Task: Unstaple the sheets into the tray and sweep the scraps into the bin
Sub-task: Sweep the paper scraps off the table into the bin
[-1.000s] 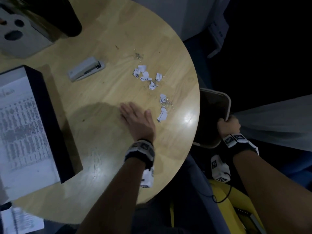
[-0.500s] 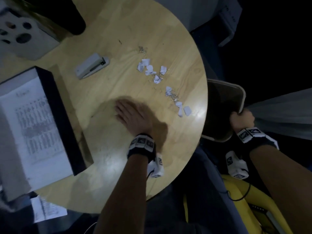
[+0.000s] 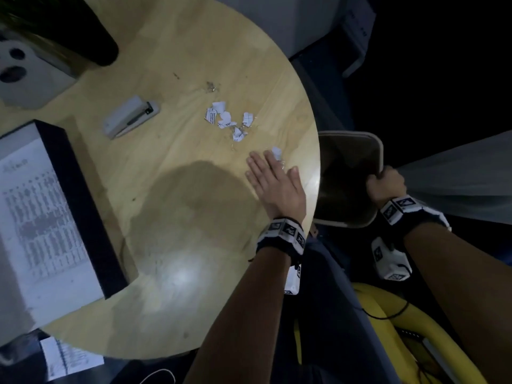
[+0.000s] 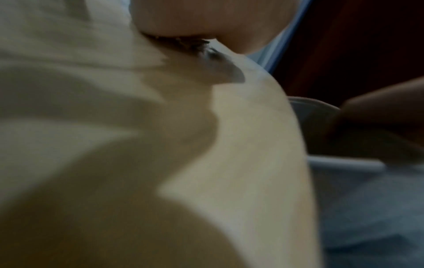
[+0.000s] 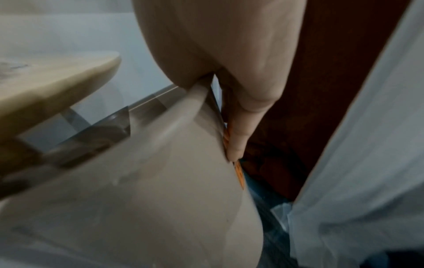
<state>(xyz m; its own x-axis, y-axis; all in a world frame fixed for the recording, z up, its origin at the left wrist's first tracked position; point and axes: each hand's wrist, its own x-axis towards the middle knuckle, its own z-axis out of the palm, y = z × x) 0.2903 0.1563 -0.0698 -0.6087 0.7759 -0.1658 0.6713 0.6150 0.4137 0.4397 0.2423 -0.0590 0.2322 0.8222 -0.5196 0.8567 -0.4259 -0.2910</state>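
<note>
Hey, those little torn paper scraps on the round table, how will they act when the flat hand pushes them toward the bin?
The paper scraps look crumpled and very light, so they will probably slide easily but scatter. Some may slip past the left hand. The loose staples among them might lag behind on the wooden table.

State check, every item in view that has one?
left hand: flat on table, fingers straight, beside one scrap
right hand: grips bin rim
bin: open, held at table edge
scraps: loose on table
stapler: closed, lying idle
tray: holds printed sheets
</note>
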